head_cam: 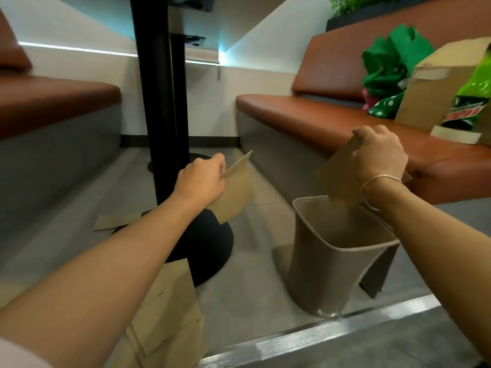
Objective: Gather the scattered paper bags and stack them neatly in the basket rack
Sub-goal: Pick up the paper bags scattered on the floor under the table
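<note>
My left hand (202, 181) pinches a flat brown paper bag (235, 192) by its top edge, in the air beside the black table pedestal. My right hand (380, 152) grips another brown paper bag (336, 173) whose lower end dips into the open top of the taupe basket (318, 277) on the floor. A third paper bag (117, 221) lies flat on the floor behind my left forearm. More paper bags (170, 314) lie on the floor under my left arm, partly hidden.
A black table pedestal (159, 102) with a round base (210, 251) stands between the two orange bench seats. On the right bench (305, 110) sit a cardboard box (435, 83) and green bags (390, 62). A metal floor strip (332, 333) crosses the front.
</note>
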A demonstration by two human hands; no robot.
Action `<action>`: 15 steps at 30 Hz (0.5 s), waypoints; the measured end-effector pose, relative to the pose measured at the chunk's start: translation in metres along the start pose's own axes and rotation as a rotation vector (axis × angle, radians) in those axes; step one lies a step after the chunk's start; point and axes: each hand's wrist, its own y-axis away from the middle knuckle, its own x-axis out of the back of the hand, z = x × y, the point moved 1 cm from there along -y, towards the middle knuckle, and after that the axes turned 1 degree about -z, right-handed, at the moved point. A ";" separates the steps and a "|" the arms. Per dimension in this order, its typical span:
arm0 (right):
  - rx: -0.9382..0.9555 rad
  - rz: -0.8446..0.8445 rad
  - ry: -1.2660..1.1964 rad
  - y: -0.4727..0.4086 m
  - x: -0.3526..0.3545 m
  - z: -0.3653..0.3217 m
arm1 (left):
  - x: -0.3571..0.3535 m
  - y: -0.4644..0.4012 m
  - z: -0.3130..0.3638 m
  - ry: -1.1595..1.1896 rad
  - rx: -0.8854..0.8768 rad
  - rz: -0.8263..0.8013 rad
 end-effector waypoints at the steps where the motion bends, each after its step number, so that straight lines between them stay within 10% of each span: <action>1: 0.008 -0.008 0.024 0.002 -0.001 0.003 | 0.000 0.000 0.003 -0.006 0.003 -0.006; 9: -0.130 -0.324 0.171 0.030 -0.047 0.012 | -0.001 0.003 0.005 -0.035 -0.008 -0.046; 15: 0.166 -0.476 -0.064 0.046 -0.050 -0.037 | -0.008 0.007 0.010 -0.024 -0.049 -0.082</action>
